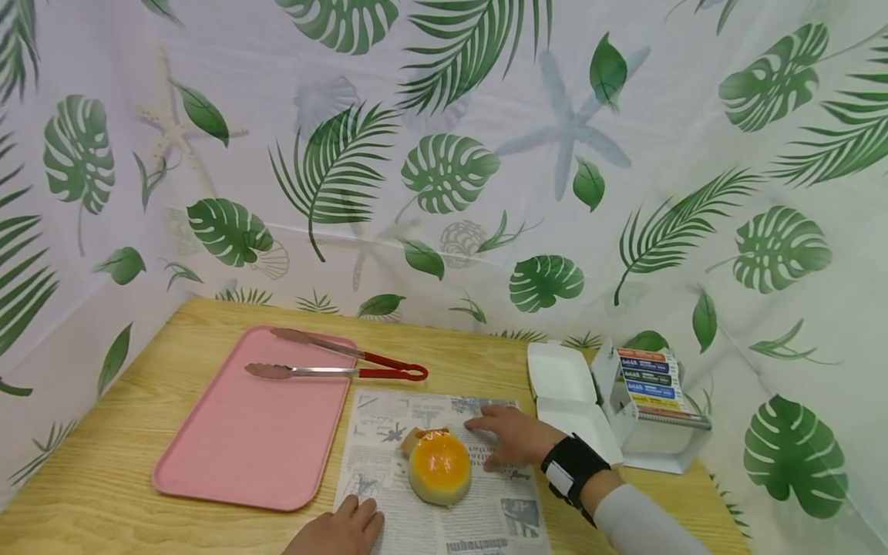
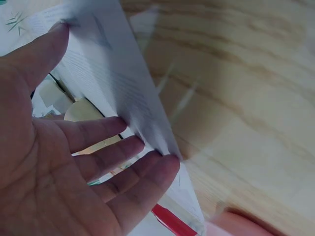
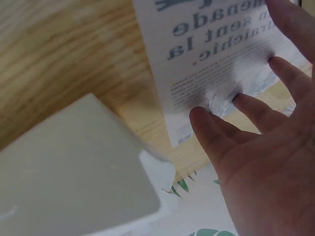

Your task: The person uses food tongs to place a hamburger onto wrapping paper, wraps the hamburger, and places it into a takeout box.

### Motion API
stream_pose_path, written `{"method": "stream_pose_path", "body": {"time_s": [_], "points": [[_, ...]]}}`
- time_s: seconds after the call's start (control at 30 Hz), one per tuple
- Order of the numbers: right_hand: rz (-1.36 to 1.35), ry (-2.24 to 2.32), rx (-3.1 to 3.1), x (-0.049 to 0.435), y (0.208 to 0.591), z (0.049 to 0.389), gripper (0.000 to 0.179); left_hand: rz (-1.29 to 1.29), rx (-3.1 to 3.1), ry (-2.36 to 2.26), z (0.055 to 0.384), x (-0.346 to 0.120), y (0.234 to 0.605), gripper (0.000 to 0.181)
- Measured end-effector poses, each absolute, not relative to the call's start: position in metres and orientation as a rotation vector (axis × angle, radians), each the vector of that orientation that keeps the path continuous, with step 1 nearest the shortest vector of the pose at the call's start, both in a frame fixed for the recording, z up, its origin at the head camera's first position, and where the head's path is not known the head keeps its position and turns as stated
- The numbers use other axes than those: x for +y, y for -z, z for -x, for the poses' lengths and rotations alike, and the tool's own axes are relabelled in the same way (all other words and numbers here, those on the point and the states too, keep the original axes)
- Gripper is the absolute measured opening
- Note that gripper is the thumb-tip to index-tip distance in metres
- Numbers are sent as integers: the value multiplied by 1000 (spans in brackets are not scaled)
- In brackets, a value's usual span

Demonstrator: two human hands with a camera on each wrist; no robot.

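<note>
A sheet of newsprint-patterned paper (image 1: 388, 532) lies on the wooden table. On its middle sits a round bun (image 1: 440, 466) with a glossy orange top, a small tan piece (image 1: 411, 442) showing behind it. My left hand (image 1: 340, 528) is at the paper's left front edge. In the left wrist view its nearly straight fingers (image 2: 130, 184) meet the paper's edge, the thumb farther along the sheet. My right hand (image 1: 516, 435) is spread right of the bun. Its fingertips touch the printed paper (image 3: 197, 64) in the right wrist view, and the palm holds nothing.
A pink tray (image 1: 250, 439) stands to the left, with red-handled tongs (image 1: 326, 372) lying across its far end. At the right are an opened white clamshell box (image 1: 565, 378) and a white holder with several colourful boxes (image 1: 648, 378). A leaf-patterned curtain (image 1: 444, 216) surrounds the table.
</note>
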State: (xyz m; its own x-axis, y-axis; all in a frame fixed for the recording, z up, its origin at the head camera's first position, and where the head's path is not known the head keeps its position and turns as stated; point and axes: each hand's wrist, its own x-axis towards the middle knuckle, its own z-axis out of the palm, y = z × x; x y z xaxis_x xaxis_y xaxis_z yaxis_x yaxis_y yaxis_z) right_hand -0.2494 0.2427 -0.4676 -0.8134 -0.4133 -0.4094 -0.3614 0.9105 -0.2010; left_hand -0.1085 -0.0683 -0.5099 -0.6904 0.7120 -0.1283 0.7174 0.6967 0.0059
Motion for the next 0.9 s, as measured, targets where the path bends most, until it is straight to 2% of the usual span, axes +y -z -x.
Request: {"method": "stream_pose_path", "body": {"time_s": [0.23,0.9], "points": [[591,189,2655,246,469,234,66,-1068,2761,32,112,-70,503,78],[350,73,2704,257,470,185,71,-1060,2749,-107,126,-71,492,78]]}}
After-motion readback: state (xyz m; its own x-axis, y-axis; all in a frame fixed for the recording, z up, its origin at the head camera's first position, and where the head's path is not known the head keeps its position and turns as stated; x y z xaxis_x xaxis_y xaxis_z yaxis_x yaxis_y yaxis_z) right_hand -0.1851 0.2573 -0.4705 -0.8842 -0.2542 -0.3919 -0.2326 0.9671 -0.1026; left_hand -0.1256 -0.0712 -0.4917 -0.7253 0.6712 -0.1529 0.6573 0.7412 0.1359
